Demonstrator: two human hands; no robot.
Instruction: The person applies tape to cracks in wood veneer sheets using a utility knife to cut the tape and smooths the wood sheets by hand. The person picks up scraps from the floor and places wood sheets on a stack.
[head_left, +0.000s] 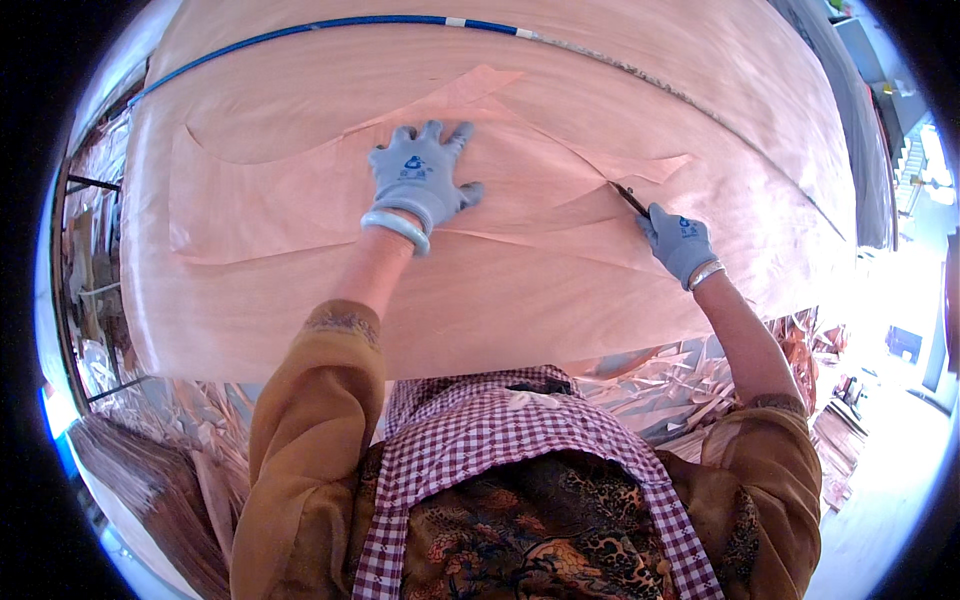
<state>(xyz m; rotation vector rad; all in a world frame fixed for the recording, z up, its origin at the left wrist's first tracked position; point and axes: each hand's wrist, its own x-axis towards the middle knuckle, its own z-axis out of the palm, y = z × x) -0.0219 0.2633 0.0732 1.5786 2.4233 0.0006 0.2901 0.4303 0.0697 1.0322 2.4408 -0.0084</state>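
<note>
- Pink sheet [260,195], thin and veneer-like, lying flat across the middle of a broad, pale pink work surface [300,335]; its outline is irregular, with pointed corners.
- It looks light, bendable and fragile, apt to split along its grain; a flat palm, or a hold on a broad edge rather than a narrow tip, seems safest.
- Left hand [415,172], in a gray-blue glove, rests on it palm down, fingers spread wide.
- Right hand [682,245], gloved alike, has its fingers wrapped around a slim dark tool [630,197], tip at the sheet's right part.
- Beyond, a blue-and-gray rod [330,27] crosses the surface.
- Below the near edge, pinkish scraps [690,370] lie heaped; brown sheets [130,470] are stacked at lower left; bright floor [880,490] shows at right.
</note>
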